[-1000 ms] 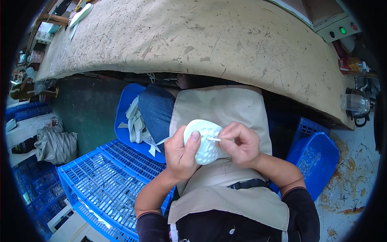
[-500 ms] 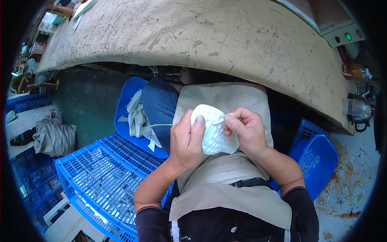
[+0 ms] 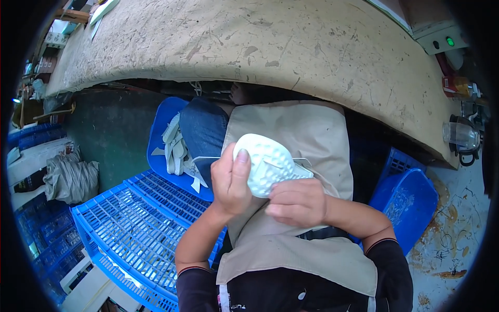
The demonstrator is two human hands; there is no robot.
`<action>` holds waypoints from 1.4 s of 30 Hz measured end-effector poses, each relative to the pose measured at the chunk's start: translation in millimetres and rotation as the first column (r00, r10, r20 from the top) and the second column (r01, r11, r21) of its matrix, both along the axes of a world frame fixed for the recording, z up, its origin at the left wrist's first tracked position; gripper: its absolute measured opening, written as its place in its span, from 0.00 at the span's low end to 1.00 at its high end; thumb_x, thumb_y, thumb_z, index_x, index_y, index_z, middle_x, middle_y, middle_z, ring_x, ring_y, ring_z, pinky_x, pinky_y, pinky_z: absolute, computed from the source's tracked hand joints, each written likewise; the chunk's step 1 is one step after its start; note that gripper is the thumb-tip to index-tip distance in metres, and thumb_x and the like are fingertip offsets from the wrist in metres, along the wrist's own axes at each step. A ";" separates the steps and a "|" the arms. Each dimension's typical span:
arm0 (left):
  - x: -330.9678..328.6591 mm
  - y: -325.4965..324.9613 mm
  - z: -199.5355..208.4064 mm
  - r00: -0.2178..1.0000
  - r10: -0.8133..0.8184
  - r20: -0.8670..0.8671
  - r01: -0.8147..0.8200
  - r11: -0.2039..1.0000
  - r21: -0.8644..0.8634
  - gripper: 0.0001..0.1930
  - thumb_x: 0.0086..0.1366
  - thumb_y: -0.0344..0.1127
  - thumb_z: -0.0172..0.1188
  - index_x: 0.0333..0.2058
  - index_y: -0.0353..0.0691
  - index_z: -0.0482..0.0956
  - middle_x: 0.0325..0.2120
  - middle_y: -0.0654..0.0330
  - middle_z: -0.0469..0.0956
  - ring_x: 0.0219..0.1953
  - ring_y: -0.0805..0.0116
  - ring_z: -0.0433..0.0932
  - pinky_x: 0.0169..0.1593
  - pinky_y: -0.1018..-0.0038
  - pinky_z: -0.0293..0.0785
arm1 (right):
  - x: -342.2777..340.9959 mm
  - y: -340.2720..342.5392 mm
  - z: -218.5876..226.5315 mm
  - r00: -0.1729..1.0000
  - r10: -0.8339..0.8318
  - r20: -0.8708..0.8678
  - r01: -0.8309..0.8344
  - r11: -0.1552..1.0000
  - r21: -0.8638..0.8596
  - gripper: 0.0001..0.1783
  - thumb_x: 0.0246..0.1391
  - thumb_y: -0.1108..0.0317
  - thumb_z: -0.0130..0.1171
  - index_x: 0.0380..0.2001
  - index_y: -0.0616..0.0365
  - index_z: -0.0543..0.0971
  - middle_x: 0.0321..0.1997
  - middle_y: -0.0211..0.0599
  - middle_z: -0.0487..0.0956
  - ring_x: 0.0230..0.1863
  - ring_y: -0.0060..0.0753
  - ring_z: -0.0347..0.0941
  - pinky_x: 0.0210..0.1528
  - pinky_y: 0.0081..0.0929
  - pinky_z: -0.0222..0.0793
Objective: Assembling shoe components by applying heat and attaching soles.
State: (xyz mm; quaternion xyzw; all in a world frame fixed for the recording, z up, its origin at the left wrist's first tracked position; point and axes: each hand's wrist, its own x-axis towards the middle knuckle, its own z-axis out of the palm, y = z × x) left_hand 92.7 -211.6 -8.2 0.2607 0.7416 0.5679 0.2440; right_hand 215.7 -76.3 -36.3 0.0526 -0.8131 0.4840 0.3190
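A white shoe sole [image 3: 265,153] with a bumpy, dimpled face is held above my lap, its rounded end up and to the left. My left hand [image 3: 231,179] grips its left edge, thumb on the dimpled face and fingers behind. My right hand [image 3: 299,200] is closed at the lower right edge, fingers curled against the sole; its fingertips are partly hidden. A short line or slit runs across the middle of the dimpled face. Thin pale strips stick out from behind the sole on both sides.
A tan, scuffed worktable [image 3: 249,47] curves across the front. Left of my leg, a blue tub [image 3: 159,119] holds white strap-like pieces [image 3: 175,143]. A blue slatted crate [image 3: 140,223] stands nearer on the left. Another blue tub [image 3: 416,208] is at right. A beige apron [image 3: 291,125] covers my lap.
My right hand has left its pinch on the dimpled face and moved down to the sole's lower edge. The sole has tilted and shifted slightly left with my left hand.
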 end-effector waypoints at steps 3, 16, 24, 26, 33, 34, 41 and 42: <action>-9.7 -10.7 -9.5 0.998 -0.021 0.051 0.020 1.000 0.009 0.11 0.67 0.33 0.45 0.33 0.32 0.74 0.20 0.59 0.73 0.20 0.69 0.66 0.28 0.73 0.65 | -3.8 -6.6 -6.5 0.997 -0.035 -0.073 0.032 0.999 -0.040 0.09 0.41 0.76 0.69 0.29 0.58 0.82 0.29 0.32 0.80 0.25 0.27 0.74 0.27 0.21 0.71; 6.8 -32.4 -16.0 0.995 -0.048 -0.091 0.048 0.999 0.002 0.24 0.64 0.47 0.43 0.40 0.28 0.76 0.30 0.53 0.78 0.29 0.66 0.70 0.36 0.74 0.67 | -0.8 -8.7 -1.5 0.989 0.002 -0.148 0.023 0.986 0.167 0.08 0.44 0.73 0.71 0.28 0.59 0.81 0.26 0.31 0.79 0.24 0.26 0.75 0.27 0.19 0.73; 12.9 -35.4 -13.4 0.998 -0.030 -0.059 0.027 0.999 -0.042 0.25 0.64 0.47 0.43 0.41 0.28 0.76 0.33 0.50 0.78 0.30 0.63 0.73 0.38 0.72 0.69 | 0.6 -10.9 -7.8 0.985 0.037 -0.171 -0.007 0.985 0.173 0.07 0.45 0.74 0.70 0.28 0.59 0.80 0.27 0.31 0.78 0.23 0.26 0.74 0.26 0.19 0.72; 16.5 -31.0 -12.4 0.996 0.009 -0.092 -0.013 0.999 -0.040 0.24 0.65 0.47 0.42 0.41 0.28 0.75 0.32 0.50 0.78 0.30 0.63 0.73 0.37 0.72 0.69 | -2.2 -12.3 -5.5 0.987 -0.020 -0.158 0.042 0.989 0.139 0.07 0.44 0.74 0.70 0.28 0.59 0.81 0.28 0.30 0.79 0.23 0.25 0.74 0.25 0.19 0.71; 17.0 -27.9 -14.6 0.976 -0.001 -0.217 -0.011 0.999 -0.053 0.24 0.66 0.48 0.41 0.41 0.29 0.75 0.31 0.51 0.77 0.29 0.63 0.72 0.35 0.72 0.69 | -7.5 -13.3 -2.4 0.981 -0.140 -0.136 0.149 0.987 0.060 0.06 0.45 0.76 0.67 0.29 0.61 0.81 0.26 0.32 0.77 0.22 0.26 0.73 0.22 0.19 0.69; 16.6 -27.1 -15.4 0.976 -0.002 -0.216 -0.010 0.999 -0.052 0.24 0.66 0.48 0.41 0.41 0.29 0.75 0.31 0.51 0.77 0.29 0.63 0.72 0.35 0.72 0.69 | -6.8 -13.2 -2.1 0.981 -0.141 -0.136 0.150 0.987 0.061 0.06 0.45 0.76 0.67 0.29 0.61 0.81 0.26 0.32 0.77 0.22 0.26 0.73 0.22 0.19 0.69; 18.1 -23.7 -14.4 0.973 0.010 -0.231 -0.003 0.999 0.032 0.21 0.65 0.42 0.43 0.40 0.27 0.74 0.27 0.52 0.77 0.24 0.64 0.71 0.31 0.73 0.69 | -1.6 -12.8 -2.6 0.986 -0.126 -0.107 0.139 0.982 0.125 0.10 0.42 0.76 0.71 0.31 0.58 0.82 0.29 0.30 0.79 0.24 0.25 0.74 0.25 0.18 0.71; 19.8 -24.6 -12.3 0.979 0.008 -0.203 -0.012 1.000 -0.017 0.22 0.66 0.43 0.41 0.41 0.27 0.74 0.29 0.52 0.77 0.26 0.65 0.72 0.32 0.73 0.69 | -1.4 -12.9 -2.7 0.985 -0.128 -0.118 0.143 0.981 0.130 0.10 0.42 0.76 0.71 0.31 0.58 0.82 0.29 0.30 0.79 0.24 0.25 0.74 0.25 0.18 0.71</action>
